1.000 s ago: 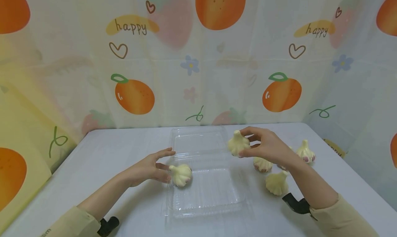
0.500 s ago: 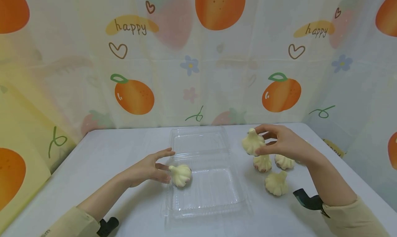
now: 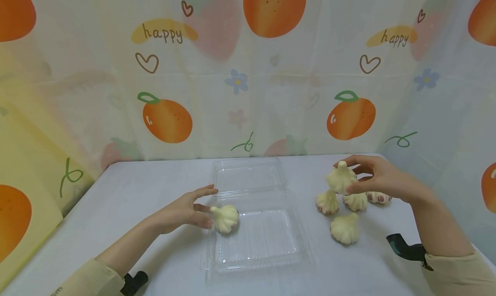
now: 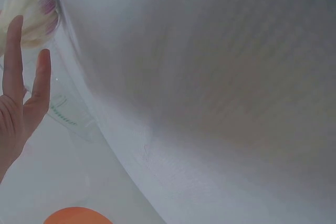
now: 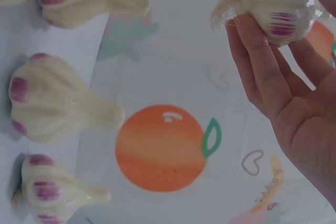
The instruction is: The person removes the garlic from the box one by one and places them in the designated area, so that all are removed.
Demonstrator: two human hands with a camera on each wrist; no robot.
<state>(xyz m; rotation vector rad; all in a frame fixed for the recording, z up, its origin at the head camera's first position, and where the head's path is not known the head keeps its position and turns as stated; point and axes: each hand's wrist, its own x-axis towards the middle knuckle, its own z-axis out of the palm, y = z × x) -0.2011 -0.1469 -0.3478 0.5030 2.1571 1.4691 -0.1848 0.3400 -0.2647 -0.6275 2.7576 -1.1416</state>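
Note:
In the head view my right hand [image 3: 383, 177] pinches a garlic bulb [image 3: 341, 178] between thumb and fingers, its stem pointing up, above other bulbs at the right. Dry roots and purple streaks show on this garlic bulb [image 5: 278, 6] in the right wrist view. My left hand [image 3: 186, 212] reaches to the left side of a clear plastic clamshell box [image 3: 259, 240], which lies with its lid folded back. Its thumb and fingers are loosely spread beside another garlic bulb [image 3: 225, 219] at the box's left side. In the left wrist view two fingers [image 4: 42, 77] stretch out straight.
Several garlic bulbs lie on the white table right of the box: a front one [image 3: 345, 229], a left one [image 3: 327, 202], a middle one [image 3: 355, 202] and one partly hidden under my right hand [image 3: 379, 197]. A fruit-print curtain [image 3: 248, 94] hangs behind the table.
My right hand has carried its garlic bulb rightward, from near the box's right side to above the loose bulbs. My left hand and the bulb beside it have stayed in place.

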